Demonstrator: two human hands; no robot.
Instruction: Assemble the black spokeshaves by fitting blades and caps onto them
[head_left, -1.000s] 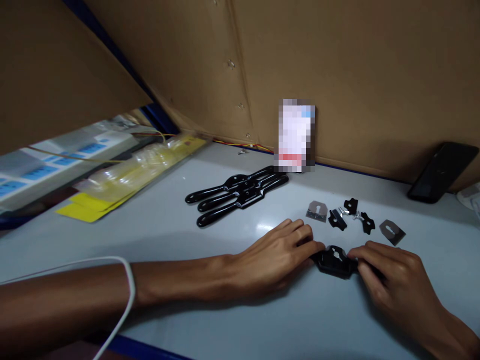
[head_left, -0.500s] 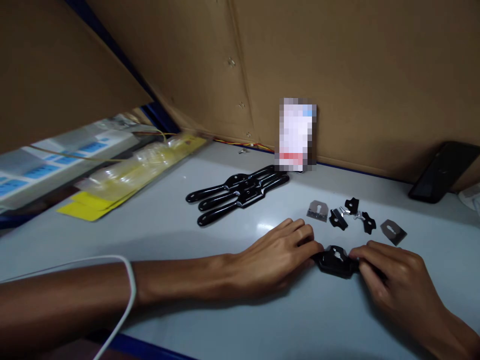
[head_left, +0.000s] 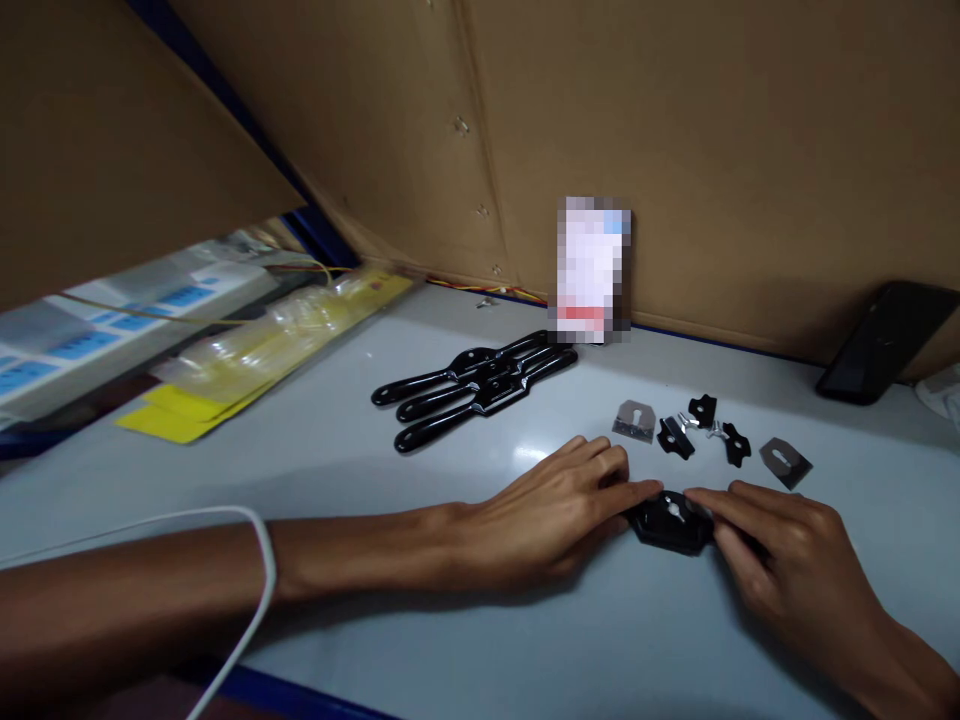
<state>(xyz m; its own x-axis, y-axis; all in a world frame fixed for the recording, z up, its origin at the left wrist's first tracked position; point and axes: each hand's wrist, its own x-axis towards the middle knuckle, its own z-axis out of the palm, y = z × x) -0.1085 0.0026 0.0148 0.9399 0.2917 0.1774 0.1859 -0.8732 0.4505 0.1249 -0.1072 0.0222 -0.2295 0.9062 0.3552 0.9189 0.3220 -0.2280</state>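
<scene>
black tool body (head_left: 670,541) low on the desk (head_left: 465,660), between my two hands; everything below placed from it. small silver piece (head_left: 674,509) at its middle, finer shape too small to tell. left hand (head_left: 570,505) at its left end: forefinger stretched onto the far edge, other fingers curled in close around that end, thumb hidden. right hand (head_left: 787,560) at its right end: forefinger reaching along the far edge, thumb bent in below, little gap, the end caught between. forefinger tips near each other beyond the silver piece, not meeting. by my reading, the step in hand is steadying the body and working the parts at its middle into line; the next move calls for light, even fingertip pressure about the silver piece, both ends kept firm so nothing tips or slides. beyond the body: a slotted plate (head_left: 634,420) slightly left, three small black pieces (head_left: 675,440) with silver screws (head_left: 715,431) among them, then a second slotted plate (head_left: 785,463) off to the right. beyond and left, well apart: three black handled tools (head_left: 439,430), lying side by side, no hand on them.
</scene>
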